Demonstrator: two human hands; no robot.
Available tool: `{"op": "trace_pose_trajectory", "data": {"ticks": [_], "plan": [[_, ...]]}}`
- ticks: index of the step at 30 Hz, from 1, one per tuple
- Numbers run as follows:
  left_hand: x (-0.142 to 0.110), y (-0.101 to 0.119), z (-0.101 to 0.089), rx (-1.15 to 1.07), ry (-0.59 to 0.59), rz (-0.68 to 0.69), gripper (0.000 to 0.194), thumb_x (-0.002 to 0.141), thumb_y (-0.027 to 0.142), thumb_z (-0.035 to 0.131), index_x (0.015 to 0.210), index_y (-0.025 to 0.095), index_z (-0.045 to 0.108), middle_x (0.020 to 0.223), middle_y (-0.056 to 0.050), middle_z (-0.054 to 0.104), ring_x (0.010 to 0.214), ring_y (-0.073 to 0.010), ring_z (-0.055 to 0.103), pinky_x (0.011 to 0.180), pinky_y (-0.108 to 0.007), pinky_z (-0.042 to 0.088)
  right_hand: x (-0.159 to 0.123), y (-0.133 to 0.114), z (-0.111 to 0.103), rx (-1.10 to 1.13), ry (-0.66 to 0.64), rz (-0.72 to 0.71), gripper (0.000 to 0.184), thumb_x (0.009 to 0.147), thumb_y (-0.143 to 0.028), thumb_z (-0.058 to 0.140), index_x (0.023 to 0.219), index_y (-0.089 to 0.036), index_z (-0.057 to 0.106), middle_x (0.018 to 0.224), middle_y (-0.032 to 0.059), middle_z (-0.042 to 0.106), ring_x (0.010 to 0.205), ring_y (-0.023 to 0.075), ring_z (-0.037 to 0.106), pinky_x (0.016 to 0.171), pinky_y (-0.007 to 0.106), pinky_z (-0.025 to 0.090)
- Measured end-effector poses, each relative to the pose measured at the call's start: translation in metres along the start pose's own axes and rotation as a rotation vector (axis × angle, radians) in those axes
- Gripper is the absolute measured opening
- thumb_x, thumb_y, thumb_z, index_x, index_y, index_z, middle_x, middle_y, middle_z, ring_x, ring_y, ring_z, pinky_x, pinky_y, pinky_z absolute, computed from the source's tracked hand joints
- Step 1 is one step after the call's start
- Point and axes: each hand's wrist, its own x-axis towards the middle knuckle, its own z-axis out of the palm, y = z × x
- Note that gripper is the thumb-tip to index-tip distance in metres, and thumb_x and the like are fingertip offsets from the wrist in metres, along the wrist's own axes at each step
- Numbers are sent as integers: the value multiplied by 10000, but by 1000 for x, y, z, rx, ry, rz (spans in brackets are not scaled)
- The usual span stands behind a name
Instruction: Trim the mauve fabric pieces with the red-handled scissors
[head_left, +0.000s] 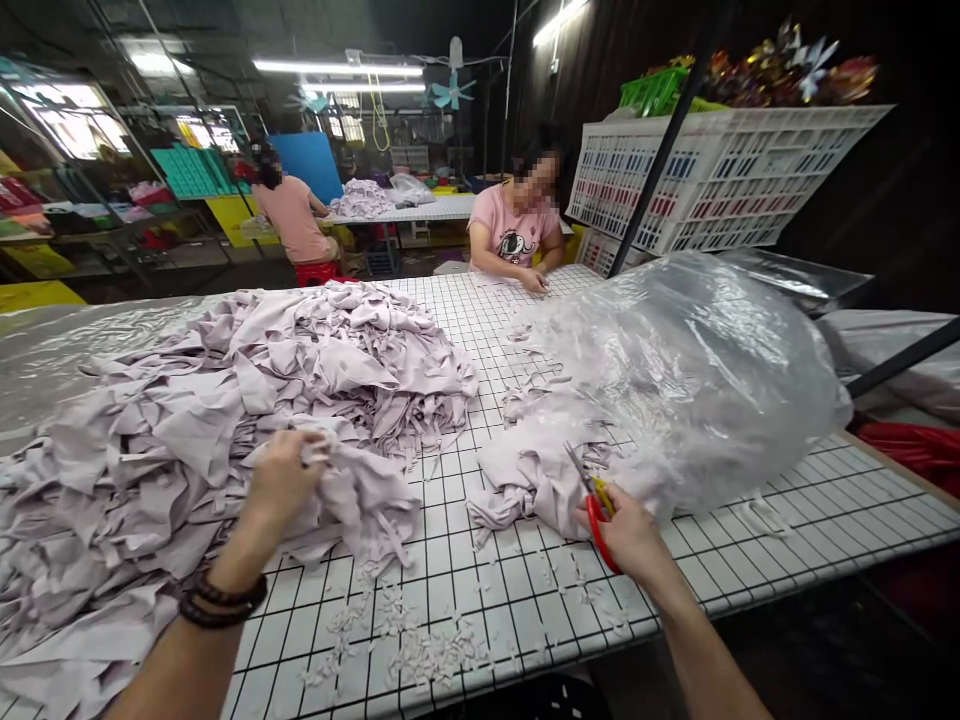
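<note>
My left hand [289, 478], with dark bead bracelets at the wrist, has its fingers closed on a piece of pale lilac fabric [367, 505] at the edge of a large fabric heap [187, 420]. In my right hand [634, 535] is a pair of scissors [595, 520] with red and yellow handles. Their blades point up and away, over a smaller pile of the same fabric [525, 475]. Beside that pile lies a big clear plastic bag [720, 360], with pale pieces showing through it.
Small fabric snippets [435, 650] are scattered along the near side of the grid-patterned table [450, 590]. A co-worker [517, 225] sits at its far edge. Another person [292, 215] sits farther back. White plastic crates [720, 180] stand at the right, behind a dark slanted pole [660, 150].
</note>
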Motion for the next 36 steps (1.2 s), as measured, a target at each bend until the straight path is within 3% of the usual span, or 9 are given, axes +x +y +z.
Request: {"op": "trace_pose_trajectory", "data": {"ticks": [4,8,13,15,19,26,30,33,36], "plan": [[33,-3,-35,398,-79,56,411,773,278,606,1097,27,577,1244,-247,473,1114,-433,479,909,-523,400,1,-21,43,-2,63,-97,186,746,-325,566,886,-202,564,825,46,653,732,208,614,634,287,445],[5,49,-13,221,27,161,431,831,407,560,1105,78,606,1325,-243,455,1221,-422,403,965,-552,358,-27,-51,69,44,79,-227,59,787,-241,509,828,-207,533,796,38,613,707,187,579,654,279,431],[-58,115,59,-555,-757,277,396,835,495,507,995,169,664,886,-70,679,736,-198,618,639,-284,477,-76,-73,73,285,-243,-400,76,767,-149,495,798,-218,496,745,-3,591,633,140,542,573,225,408],[-75,123,85,-623,-840,215,413,773,492,589,1016,162,646,842,-45,677,643,-168,600,563,-248,437,-72,-65,63,286,-258,-282,60,780,-187,496,830,-220,502,705,-13,583,594,139,538,538,222,400],[-86,116,107,-547,-737,209,249,760,392,617,849,164,662,727,-24,659,611,-165,586,549,-240,405,-33,-19,30,29,46,-55,109,777,-304,513,840,-214,508,772,26,614,658,180,569,599,272,409],[-85,135,92,-576,-397,307,227,875,341,472,850,180,630,852,-59,626,758,-184,558,685,-285,409,-18,48,-8,-2,-20,120,189,663,-362,624,759,-222,542,711,1,627,666,196,576,599,275,398],[-99,173,107,-814,-711,389,276,857,410,527,869,176,673,815,-48,653,721,-167,562,665,-266,421,-24,49,4,222,43,193,216,554,-299,714,659,-218,545,605,-28,582,589,167,520,555,262,364],[-104,185,124,-988,-1059,251,387,828,489,558,952,147,688,828,-58,660,718,-166,563,683,-281,432,-14,39,13,362,61,166,197,583,-285,698,633,-214,522,555,-43,546,538,145,497,527,256,363],[-104,179,131,-1116,-1224,106,488,832,547,524,1032,124,661,902,-76,653,762,-161,565,734,-296,439,3,15,11,545,39,96,274,606,-341,717,704,-214,495,582,-55,542,508,129,517,514,251,397]]}}
